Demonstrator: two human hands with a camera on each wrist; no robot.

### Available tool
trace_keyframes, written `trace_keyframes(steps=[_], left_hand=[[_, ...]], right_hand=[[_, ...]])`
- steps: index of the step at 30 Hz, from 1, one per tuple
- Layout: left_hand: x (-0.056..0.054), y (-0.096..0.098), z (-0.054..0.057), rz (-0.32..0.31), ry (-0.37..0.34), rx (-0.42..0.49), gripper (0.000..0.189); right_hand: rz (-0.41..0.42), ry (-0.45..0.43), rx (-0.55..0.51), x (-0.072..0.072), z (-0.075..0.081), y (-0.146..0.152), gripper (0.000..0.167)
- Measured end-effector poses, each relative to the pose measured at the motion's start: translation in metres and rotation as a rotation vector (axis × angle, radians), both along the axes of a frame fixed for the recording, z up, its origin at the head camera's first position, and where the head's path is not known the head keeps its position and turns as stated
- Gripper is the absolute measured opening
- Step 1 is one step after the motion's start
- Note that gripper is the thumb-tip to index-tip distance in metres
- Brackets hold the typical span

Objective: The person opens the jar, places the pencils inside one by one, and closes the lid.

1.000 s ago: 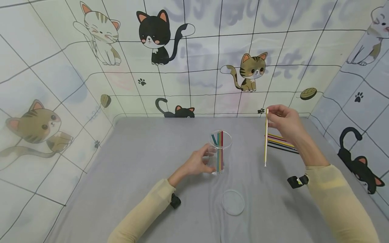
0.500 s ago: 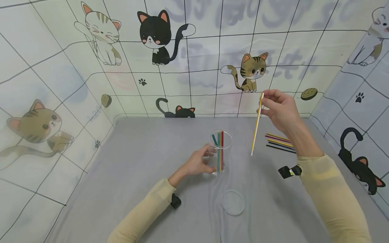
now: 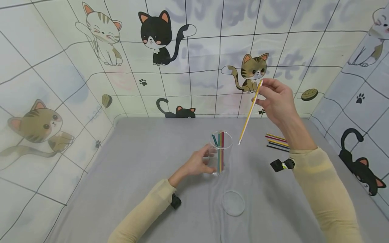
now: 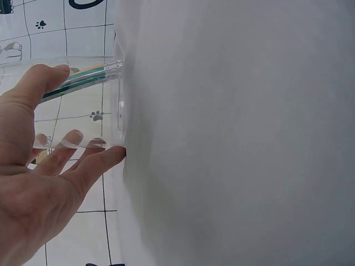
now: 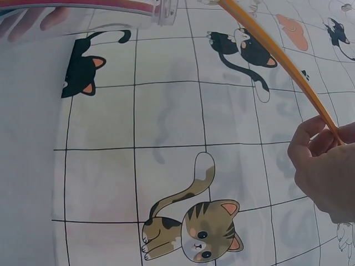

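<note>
My left hand [image 3: 197, 163] grips a clear cylindrical cup [image 3: 227, 156] low on its side; the cup stands upright on the grey cloth. In the left wrist view the thumb lies across one side of the cup and the fingers are round the other. Inside lean several coloured pencils [image 3: 222, 152], teal, yellow and red. My right hand [image 3: 277, 101] pinches a slim yellow pencil [image 3: 250, 112] near its upper end. This pencil slants down to the left, its pale silvery end [image 3: 239, 144] just right of the cup's rim and about level with it.
Several more pencils [image 3: 276, 143], yellow, dark red and black, lie side by side at the right, partly behind the right forearm. A round clear lid [image 3: 233, 203] lies in front of the cup. A cloth wall printed with cats [image 3: 206, 98] rises behind.
My right hand has risen and moved left from above the pencils on the table, bringing the yellow pencil towards the cup and tilting it. The left hand and cup have stayed put.
</note>
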State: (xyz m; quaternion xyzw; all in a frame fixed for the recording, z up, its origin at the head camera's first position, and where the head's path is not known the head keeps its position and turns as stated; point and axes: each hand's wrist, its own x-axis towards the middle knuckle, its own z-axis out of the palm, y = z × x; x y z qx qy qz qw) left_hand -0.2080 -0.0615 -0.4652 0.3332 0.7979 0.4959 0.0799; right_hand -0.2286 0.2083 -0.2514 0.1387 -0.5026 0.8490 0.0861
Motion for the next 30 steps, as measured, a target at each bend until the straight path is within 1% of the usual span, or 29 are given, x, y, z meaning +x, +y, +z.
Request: trace_keyframes(steps=[6, 10, 13, 16, 23, 30], left_hand=[[0.000, -0.001, 0.000, 0.001, -0.001, 0.001, 0.082], [0.000, 0.000, 0.001, -0.003, 0.003, 0.010, 0.081], [0.000, 0.000, 0.001, -0.001, 0.001, 0.011, 0.082], [0.001, 0.001, 0.001, 0.002, -0.001, 0.010, 0.084], [0.000, 0.001, 0.000, 0.000, 0.000, 0.015, 0.083], [-0.001, 0.001, 0.000, -0.002, 0.028, 0.013, 0.083]], right_hand=[[0.037, 0.004, -0.125, -0.003, 0.008, -0.011, 0.014], [0.029, 0.008, -0.131, -0.004, 0.009, -0.018, 0.013], [0.033, 0.012, -0.129, -0.006, 0.007, -0.022, 0.014], [0.040, 0.003, -0.118, -0.008, 0.002, -0.026, 0.016], [0.041, -0.013, -0.018, -0.009, -0.010, -0.034, 0.013], [0.039, -0.010, 0.049, -0.009, -0.019, -0.042, 0.013]])
